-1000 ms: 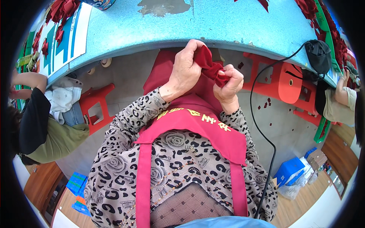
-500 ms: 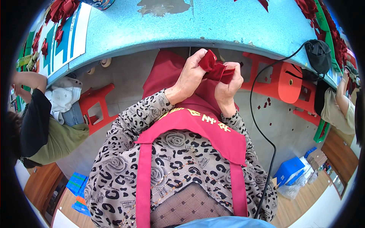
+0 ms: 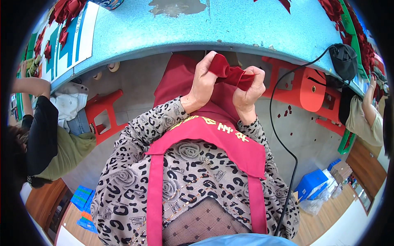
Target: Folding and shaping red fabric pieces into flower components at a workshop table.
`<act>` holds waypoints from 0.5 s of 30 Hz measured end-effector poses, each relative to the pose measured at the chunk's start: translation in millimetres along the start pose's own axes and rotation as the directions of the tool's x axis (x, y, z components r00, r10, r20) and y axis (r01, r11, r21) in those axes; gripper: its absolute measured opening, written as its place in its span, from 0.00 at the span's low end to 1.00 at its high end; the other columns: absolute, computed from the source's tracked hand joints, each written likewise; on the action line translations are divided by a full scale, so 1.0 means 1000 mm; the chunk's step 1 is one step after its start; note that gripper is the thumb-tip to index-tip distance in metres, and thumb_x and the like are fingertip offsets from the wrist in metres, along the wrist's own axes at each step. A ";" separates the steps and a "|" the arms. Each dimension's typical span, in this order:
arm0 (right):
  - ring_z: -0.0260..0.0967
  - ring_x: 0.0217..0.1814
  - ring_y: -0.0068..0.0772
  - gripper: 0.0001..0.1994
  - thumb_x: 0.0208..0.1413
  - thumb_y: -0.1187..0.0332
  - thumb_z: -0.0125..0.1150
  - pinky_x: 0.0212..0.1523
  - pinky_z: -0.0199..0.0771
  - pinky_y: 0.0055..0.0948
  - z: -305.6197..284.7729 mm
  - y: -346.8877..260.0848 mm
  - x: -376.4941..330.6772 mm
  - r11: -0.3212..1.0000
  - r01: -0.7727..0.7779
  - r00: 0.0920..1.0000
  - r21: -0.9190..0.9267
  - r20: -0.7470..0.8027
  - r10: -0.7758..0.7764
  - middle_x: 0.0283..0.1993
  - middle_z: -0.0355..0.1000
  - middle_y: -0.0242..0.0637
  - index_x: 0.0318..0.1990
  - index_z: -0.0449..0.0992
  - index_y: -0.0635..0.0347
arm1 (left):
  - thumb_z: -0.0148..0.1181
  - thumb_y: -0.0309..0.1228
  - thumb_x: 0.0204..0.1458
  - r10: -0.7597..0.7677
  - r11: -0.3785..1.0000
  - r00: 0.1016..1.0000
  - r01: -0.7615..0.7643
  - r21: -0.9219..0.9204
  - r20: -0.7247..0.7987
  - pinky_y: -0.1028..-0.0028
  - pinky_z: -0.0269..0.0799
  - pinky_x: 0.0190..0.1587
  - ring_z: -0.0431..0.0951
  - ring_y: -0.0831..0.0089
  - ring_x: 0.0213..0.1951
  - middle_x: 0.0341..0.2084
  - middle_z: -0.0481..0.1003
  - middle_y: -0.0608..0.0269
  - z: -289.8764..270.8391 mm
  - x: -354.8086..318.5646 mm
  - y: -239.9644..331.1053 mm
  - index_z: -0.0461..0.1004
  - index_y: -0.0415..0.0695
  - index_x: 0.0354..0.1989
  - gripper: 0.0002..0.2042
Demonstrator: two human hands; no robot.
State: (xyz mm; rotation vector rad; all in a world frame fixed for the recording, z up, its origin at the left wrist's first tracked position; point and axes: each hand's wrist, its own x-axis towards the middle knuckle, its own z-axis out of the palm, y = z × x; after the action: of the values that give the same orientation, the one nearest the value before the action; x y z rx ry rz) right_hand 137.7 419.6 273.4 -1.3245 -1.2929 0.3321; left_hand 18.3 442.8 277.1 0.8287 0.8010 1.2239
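A dark red velvet bow is stretched between my two hands, just off the near edge of the blue table and above my red apron. My left hand pinches one loop of it between thumb and fingers. At the other end, my right hand has its thumb and fingers closed on the second loop. The middle of the bow is narrow and gathered. Some of the fabric is hidden behind my fingers.
The curved blue table lies ahead, with a black pouch at its right edge and a cable running from it. Red stools stand under it. One co-worker sits at left, another at right. Red scraps dot the floor.
My hands have drawn slightly apart, and the bow's left loop is spread wider and smoother. At left, the co-worker's arm has shifted.
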 end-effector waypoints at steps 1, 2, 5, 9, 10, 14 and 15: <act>0.63 0.25 0.20 0.03 0.56 0.74 0.50 0.28 0.63 0.20 -0.001 0.001 -0.002 1.000 -0.005 1.000 0.011 0.001 0.005 0.24 0.67 0.34 0.32 0.66 0.63 | 0.47 0.30 0.57 -0.013 0.999 0.999 0.011 0.043 0.041 0.82 0.65 0.37 0.68 0.85 0.32 0.28 0.70 0.70 -0.002 0.000 -0.001 0.68 0.42 0.35 0.06; 0.63 0.25 0.20 0.04 0.57 0.72 0.50 0.27 0.63 0.20 -0.001 0.003 -0.003 1.000 -0.009 1.000 0.022 0.002 0.009 0.24 0.67 0.33 0.31 0.66 0.63 | 0.49 0.32 0.58 -0.028 0.996 0.996 0.021 0.087 0.081 0.82 0.66 0.38 0.70 0.84 0.33 0.29 0.71 0.70 -0.003 -0.001 -0.001 0.70 0.42 0.36 0.07; 0.61 0.24 0.19 0.08 0.59 0.69 0.48 0.26 0.62 0.20 -0.007 0.008 -0.006 0.999 0.026 0.996 -0.032 0.084 -0.023 0.24 0.66 0.33 0.30 0.66 0.63 | 0.50 0.34 0.58 -0.114 0.992 0.985 0.105 0.073 0.132 0.82 0.65 0.38 0.70 0.85 0.33 0.29 0.72 0.70 -0.004 -0.002 -0.003 0.71 0.41 0.34 0.09; 0.60 0.25 0.18 0.13 0.63 0.66 0.45 0.27 0.60 0.19 -0.006 0.004 -0.012 0.999 -0.037 0.990 0.038 0.137 0.032 0.25 0.65 0.31 0.28 0.67 0.63 | 0.50 0.34 0.58 -0.197 0.978 0.970 0.204 -0.035 0.140 0.83 0.63 0.33 0.66 0.87 0.30 0.26 0.70 0.72 -0.003 -0.005 0.000 0.71 0.41 0.31 0.10; 0.59 0.25 0.17 0.14 0.64 0.65 0.44 0.27 0.60 0.18 -0.005 0.003 -0.013 0.993 -0.079 0.987 0.084 0.146 0.067 0.25 0.65 0.30 0.27 0.67 0.63 | 0.50 0.33 0.58 -0.219 0.969 0.967 0.231 -0.087 0.133 0.84 0.62 0.31 0.64 0.88 0.28 0.24 0.68 0.74 -0.002 -0.006 0.001 0.71 0.41 0.29 0.10; 0.59 0.24 0.18 0.14 0.63 0.67 0.46 0.25 0.60 0.21 -0.001 0.004 -0.022 0.931 -0.263 0.959 0.254 0.176 0.223 0.22 0.65 0.34 0.26 0.66 0.64 | 0.50 0.38 0.59 -0.146 0.988 0.974 0.151 -0.019 0.173 0.83 0.64 0.36 0.68 0.85 0.31 0.29 0.72 0.70 0.002 -0.012 0.008 0.73 0.39 0.35 0.13; 0.59 0.24 0.18 0.14 0.63 0.67 0.46 0.25 0.60 0.21 0.000 0.002 -0.023 0.931 -0.262 0.959 0.254 0.176 0.222 0.22 0.65 0.34 0.26 0.66 0.64 | 0.50 0.38 0.59 -0.145 0.988 0.974 0.150 -0.019 0.173 0.83 0.64 0.36 0.68 0.85 0.31 0.29 0.72 0.70 -0.001 -0.012 0.008 0.73 0.39 0.35 0.13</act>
State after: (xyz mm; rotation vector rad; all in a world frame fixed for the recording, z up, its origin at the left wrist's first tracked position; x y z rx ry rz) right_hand 131.1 402.0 260.6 -1.2380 -1.1522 0.7677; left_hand 12.1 432.0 285.0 0.8213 0.6885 1.0170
